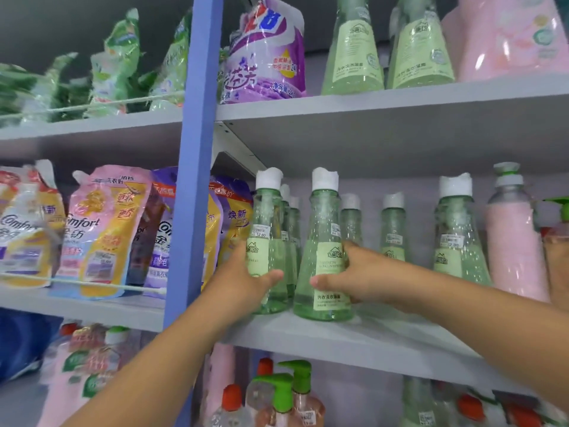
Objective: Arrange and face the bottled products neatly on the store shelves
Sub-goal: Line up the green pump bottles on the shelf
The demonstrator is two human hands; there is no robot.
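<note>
Two bare hands reach up to the front edge of the middle shelf (354, 340), each gripping a clear green bottle with a white cap. The left hand (246, 282) wraps around the left bottle (266, 241), thumb across its front. The right hand (357, 272) holds the right bottle (324, 257) from its right side, thumb on the front, label facing out. The two bottles stand upright, just beside each other, near the shelf's left end by a blue upright post (191, 180). More green bottles (392, 232) stand behind and to the right, then a pink bottle (511, 241) towards the right end. Refill pouches (104, 229) crowd the neighbouring shelf left of the post.
</note>
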